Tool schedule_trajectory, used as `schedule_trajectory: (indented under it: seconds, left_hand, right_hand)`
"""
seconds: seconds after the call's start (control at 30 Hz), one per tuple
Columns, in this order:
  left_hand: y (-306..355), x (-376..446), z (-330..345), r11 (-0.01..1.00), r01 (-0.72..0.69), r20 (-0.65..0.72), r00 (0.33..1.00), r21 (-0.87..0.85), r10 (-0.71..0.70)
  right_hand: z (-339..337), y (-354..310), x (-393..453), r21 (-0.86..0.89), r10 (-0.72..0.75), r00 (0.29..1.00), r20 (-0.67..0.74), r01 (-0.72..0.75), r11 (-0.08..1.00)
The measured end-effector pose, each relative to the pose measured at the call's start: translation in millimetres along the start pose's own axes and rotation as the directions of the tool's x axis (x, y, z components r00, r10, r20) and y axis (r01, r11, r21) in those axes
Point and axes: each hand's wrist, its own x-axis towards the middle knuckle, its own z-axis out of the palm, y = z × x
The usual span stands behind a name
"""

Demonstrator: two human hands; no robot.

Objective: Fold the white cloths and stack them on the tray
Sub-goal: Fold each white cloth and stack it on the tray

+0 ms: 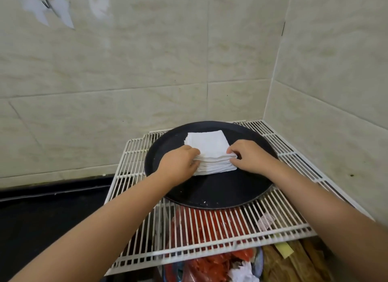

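Left hand (178, 162) and right hand (247, 157) reach forward, fingers curled, arms outstretched.

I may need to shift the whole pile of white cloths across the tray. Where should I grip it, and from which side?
Grip the stack of white cloths at its two near corners, low down, coming in from left and right as the left hand and right hand do now. The loose layered edges face you, so squeezing from both sides probably keeps them together on the black tray.
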Motion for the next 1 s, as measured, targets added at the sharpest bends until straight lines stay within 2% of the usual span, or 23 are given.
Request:
schedule_trajectory:
  seconds: [0.2,0.33,0.47,0.6,0.7,0.83,1.0]
  left_hand:
    - [-19,-26,-19,0.994,0.107,-0.035,0.994,0.032,-0.106]
    - [-64,-87,-49,0.967,0.247,-0.072,0.968,0.067,-0.242]
    - [-137,-186,-96,0.902,0.398,-0.155,0.914,0.167,-0.375]
    - [-203,-306,-139,0.792,0.581,-0.253,0.808,0.188,-0.533]
    - [-245,-406,-160,0.671,0.705,-0.300,0.707,0.229,-0.640]
    - [-294,-532,-180,0.471,0.844,-0.341,0.534,0.255,-0.773]
    - [-358,-650,-182,0.243,0.935,-0.303,0.317,0.257,-0.899]
  right_hand:
    - [-9,-48,-19,-0.104,-0.008,0.999,-0.035,0.004,0.995]
    - [-2,-126,-23,-0.127,-0.163,0.985,-0.058,0.155,0.980]
    - [20,-240,-30,-0.094,-0.323,0.943,-0.084,0.315,0.944]
    - [59,-372,-54,-0.068,-0.461,0.884,-0.072,0.457,0.887]
    - [96,-472,-80,-0.051,-0.576,0.816,-0.052,0.574,0.817]
    - [150,-598,-115,-0.060,-0.719,0.695,-0.028,0.716,0.695]
    - [223,-725,-140,-0.050,-0.810,0.572,0.130,0.819,0.571]
